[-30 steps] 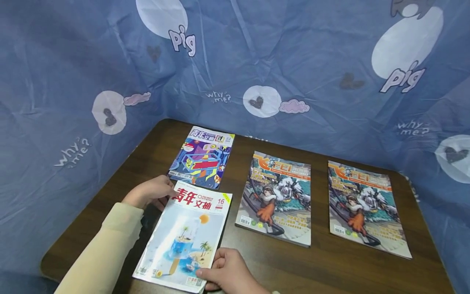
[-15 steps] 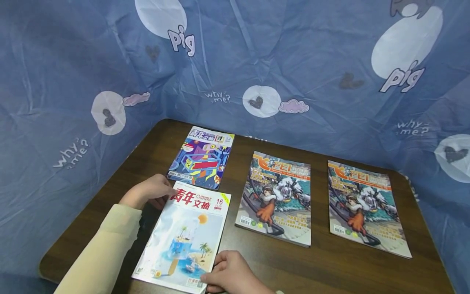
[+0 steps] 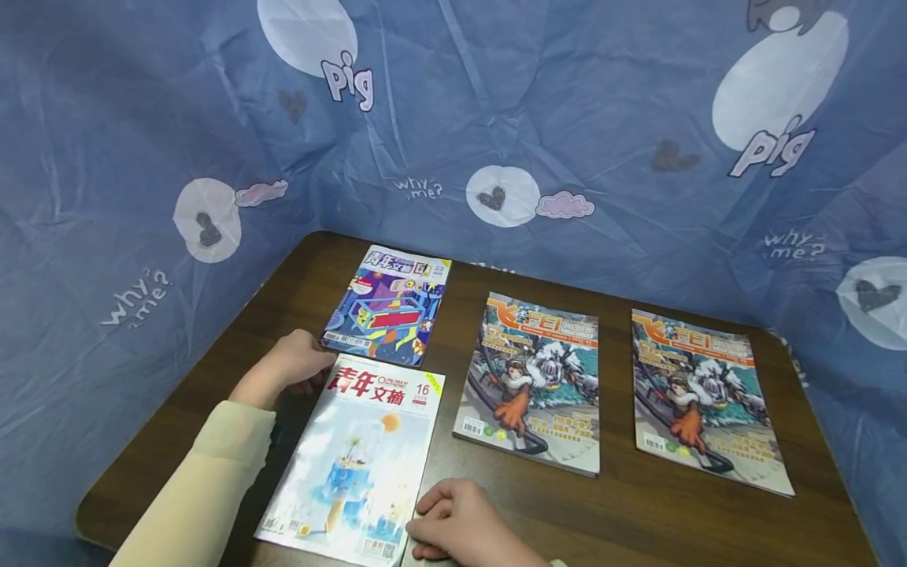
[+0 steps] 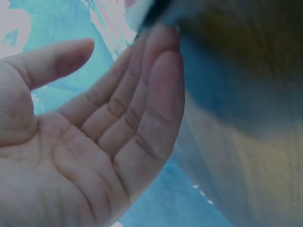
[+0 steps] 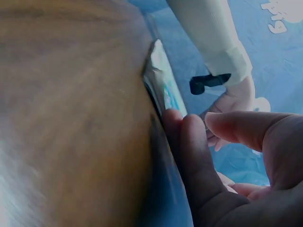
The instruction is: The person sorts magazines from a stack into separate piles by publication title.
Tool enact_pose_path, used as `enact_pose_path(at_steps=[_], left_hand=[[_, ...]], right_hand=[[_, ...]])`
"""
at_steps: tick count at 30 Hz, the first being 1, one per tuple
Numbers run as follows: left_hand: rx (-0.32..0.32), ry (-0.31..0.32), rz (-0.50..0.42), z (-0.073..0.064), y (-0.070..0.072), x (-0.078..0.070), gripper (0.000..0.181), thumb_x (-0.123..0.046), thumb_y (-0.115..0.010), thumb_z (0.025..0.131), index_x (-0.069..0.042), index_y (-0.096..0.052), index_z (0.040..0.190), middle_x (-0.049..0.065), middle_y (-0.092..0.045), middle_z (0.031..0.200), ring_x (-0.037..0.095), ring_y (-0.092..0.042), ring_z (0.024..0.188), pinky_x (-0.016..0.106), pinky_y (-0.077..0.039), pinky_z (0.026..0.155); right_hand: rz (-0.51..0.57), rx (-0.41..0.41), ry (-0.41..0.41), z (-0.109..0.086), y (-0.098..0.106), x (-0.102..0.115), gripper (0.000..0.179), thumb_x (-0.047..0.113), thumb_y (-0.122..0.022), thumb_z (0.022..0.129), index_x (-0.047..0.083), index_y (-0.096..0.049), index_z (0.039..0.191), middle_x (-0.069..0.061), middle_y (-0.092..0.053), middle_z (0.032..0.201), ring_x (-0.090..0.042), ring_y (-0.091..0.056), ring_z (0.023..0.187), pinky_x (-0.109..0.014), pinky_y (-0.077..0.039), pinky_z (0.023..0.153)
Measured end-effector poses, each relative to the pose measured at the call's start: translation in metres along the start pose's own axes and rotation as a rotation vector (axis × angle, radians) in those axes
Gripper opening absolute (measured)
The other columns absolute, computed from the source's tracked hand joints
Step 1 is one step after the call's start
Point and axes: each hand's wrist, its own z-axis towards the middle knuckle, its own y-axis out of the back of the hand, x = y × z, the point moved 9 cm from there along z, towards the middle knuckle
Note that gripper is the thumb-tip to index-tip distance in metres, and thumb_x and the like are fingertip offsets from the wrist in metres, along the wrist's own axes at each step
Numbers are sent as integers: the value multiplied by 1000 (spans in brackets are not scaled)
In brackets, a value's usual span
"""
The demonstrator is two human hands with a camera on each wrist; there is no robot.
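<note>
A pale blue magazine [image 3: 354, 465] with red title characters lies flat on the table, front left. My left hand [image 3: 294, 366] is beside its upper left corner, fingertips right at the edge. In the left wrist view, the left fingers [image 4: 163, 85] are nearly straight and the thumb stands apart from them. At the lower right edge of the magazine is my right hand [image 3: 457, 520], fingers loosely bent. The right wrist view shows the right fingertips [image 5: 173, 118] at the magazine's side, with the thumb off the cover. Just behind lies a purple magazine [image 3: 390, 307].
Two matching FEI magazines lie to the right, one in the middle [image 3: 531, 386] and one farther right [image 3: 708, 402]. Under everything is a dark brown wooden table [image 3: 616, 520]. A blue printed cloth [image 3: 602, 102] hangs around its back and sides.
My right thumb has slid off the pale blue magazine's cover and the right hand has drawn slightly right. The left hand has eased slightly away from the upper left corner.
</note>
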Motion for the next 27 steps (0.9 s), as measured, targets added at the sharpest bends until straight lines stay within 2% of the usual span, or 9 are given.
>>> enact_pose_path(at_steps=[2,5,9,14,21,27], left_hand=[[-37,-11,10,-1,3,-7,33,-24,-62,96,9,-66,91,15,-64,73,25,-62,59,37,-54,55],[-90,-44,15,-3,5,-18,35,-24,-62,96,11,-66,97,17,-64,79,25,-62,64,37,-53,56],[-141,-110,3,-5,5,-36,40,-23,-64,97,15,-65,109,22,-66,92,30,-64,78,44,-57,69],[-186,-188,-33,-10,1,-59,42,-23,-64,97,14,-64,117,26,-66,106,34,-62,92,50,-54,83],[-233,-274,-105,-18,-15,-95,49,-25,-63,100,11,-57,133,28,-61,127,38,-60,109,52,-50,93],[-246,-337,-197,-23,-33,-119,46,-17,-64,96,9,-57,134,27,-63,126,38,-64,107,51,-52,89]], right_hand=[[3,-5,22,1,5,5,17,0,-76,86,-5,-63,97,-10,-69,74,-15,-68,63,-23,-56,56],[-16,-33,67,2,14,14,20,0,-75,87,-7,-64,101,-12,-71,78,-18,-70,68,-26,-58,59],[-9,-80,125,2,28,27,26,1,-75,87,-10,-63,107,-14,-73,82,-23,-72,73,-29,-59,63],[-26,-131,222,1,48,42,30,4,-73,90,-15,-63,111,-14,-73,86,-26,-72,77,-29,-59,65],[-99,-288,312,-5,85,61,35,8,-75,90,-14,-64,115,-13,-72,95,-26,-72,82,-25,-56,65],[-123,-428,377,-13,118,75,32,5,-74,92,-13,-65,116,-18,-72,102,-25,-72,89,-24,-56,71]])
